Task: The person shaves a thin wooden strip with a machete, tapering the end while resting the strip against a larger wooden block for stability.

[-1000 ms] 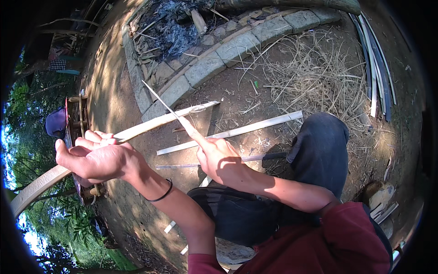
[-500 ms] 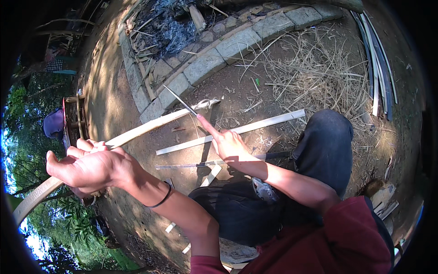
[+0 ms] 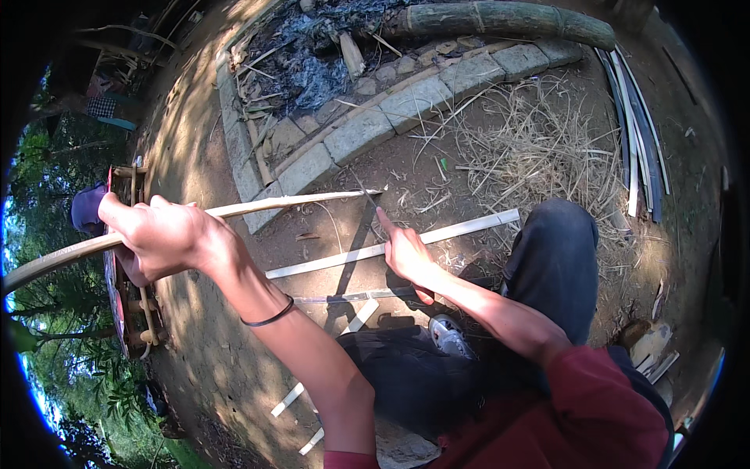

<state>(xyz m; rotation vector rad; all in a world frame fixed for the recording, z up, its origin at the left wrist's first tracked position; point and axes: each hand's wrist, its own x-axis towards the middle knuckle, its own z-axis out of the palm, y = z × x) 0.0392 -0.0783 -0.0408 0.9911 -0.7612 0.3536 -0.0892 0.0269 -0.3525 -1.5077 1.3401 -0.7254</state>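
My left hand [image 3: 168, 238] is closed round a long, bent bamboo strip [image 3: 273, 202], knuckles up. The strip runs out past the left edge of the view, and its thin far end points right, above the ground. My right hand [image 3: 408, 254] grips a knife [image 3: 364, 187], index finger stretched along toward the narrow blade; the handle is mostly hidden in the fist. The blade crosses close to the strip's far tip; whether they touch I cannot tell. Below them a pale flat bamboo strip [image 3: 328, 262] lies on the ground.
A stone-edged fire pit [image 3: 355, 134] with grey ash is ahead, a thick bamboo pole [image 3: 500, 21] across its far side. Right of it lies a heap of shavings [image 3: 539, 148], then a bundle of long strips [image 3: 637, 125]. My bent knee [image 3: 555, 250] rises at the right. A bamboo bench [image 3: 134, 266] stands left.
My left hand has turned from palm up to knuckles up and closed round the strip, which has rotated. The knife has moved right to the strip's tip. The curled shavings there no longer show.
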